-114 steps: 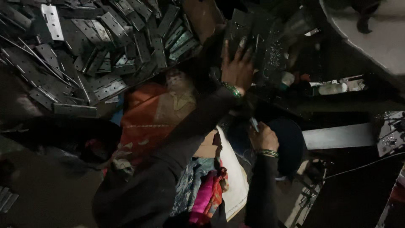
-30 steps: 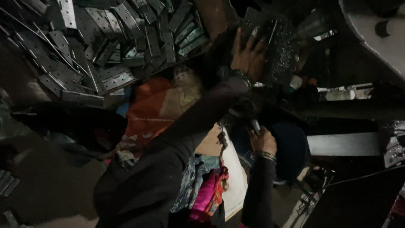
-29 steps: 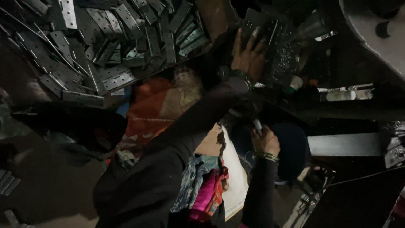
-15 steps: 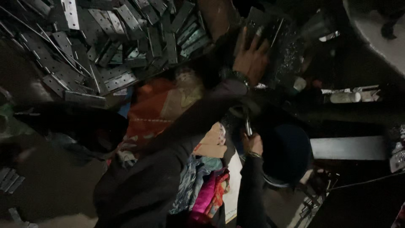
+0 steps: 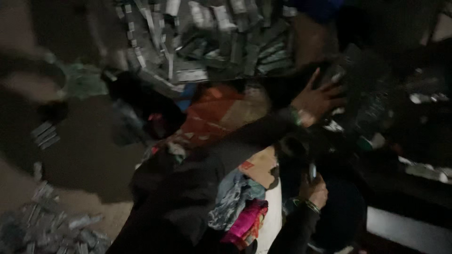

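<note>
Frame is dark and motion-blurred. Left hand (image 5: 316, 96) reaches forward, fingers spread apart, palm down flat on a dark metal plate (image 5: 351, 89) at upper right; not clamped on it, just pressing or touching. Green bangle (image 5: 295, 115) on that wrist, dark sleeve (image 5: 245, 141) running back toward the body. Right hand (image 5: 314, 190) sits low, near the lap, fingers closed around a small dark tool (image 5: 312, 170) that sticks up out of the fist; can't tell what kind of tool. Bangles on that wrist too. Hands are well apart, left high, right low. Heap of grey metal brackets (image 5: 212, 40) across the top, just left of the left hand, too blurred for detail. Orange cloth (image 5: 214, 113) lies below the heap, beside the left forearm. More grey metal pieces (image 5: 47, 226) scattered on the floor at lower left. Colourful pink and blue fabric (image 5: 242, 211) over the lap, between the arms.
</note>
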